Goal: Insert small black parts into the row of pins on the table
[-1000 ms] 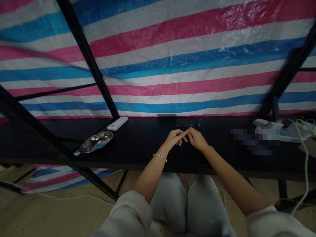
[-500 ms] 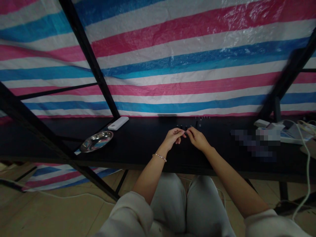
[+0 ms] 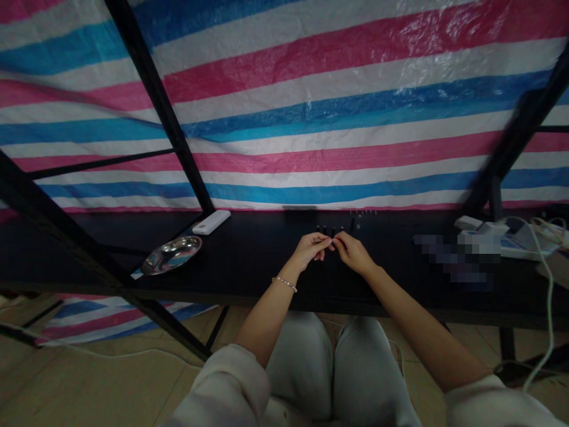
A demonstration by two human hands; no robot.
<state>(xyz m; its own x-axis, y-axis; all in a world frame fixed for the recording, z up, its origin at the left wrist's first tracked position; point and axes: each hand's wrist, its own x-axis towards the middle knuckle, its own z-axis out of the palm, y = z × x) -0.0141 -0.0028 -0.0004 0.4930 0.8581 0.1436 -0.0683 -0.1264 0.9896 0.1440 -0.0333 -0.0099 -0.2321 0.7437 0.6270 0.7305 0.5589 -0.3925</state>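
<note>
Closely, left hand [image 3: 311, 249], right hand [image 3: 352, 251] fingertips pinched together above matte black table [image 3: 249, 255].

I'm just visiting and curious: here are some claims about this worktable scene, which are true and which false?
1. The left hand and right hand meet fingertip to fingertip above the black table. True.
2. A beaded bracelet sits on the right wrist. False: it is on the left wrist.
3. A metal dish lies on the table to the person's left. True.
4. The backdrop is a plain green sheet. False: it is a striped tarp in pink, blue and white.
5. A white oblong device lies beyond the dish. True.
</note>
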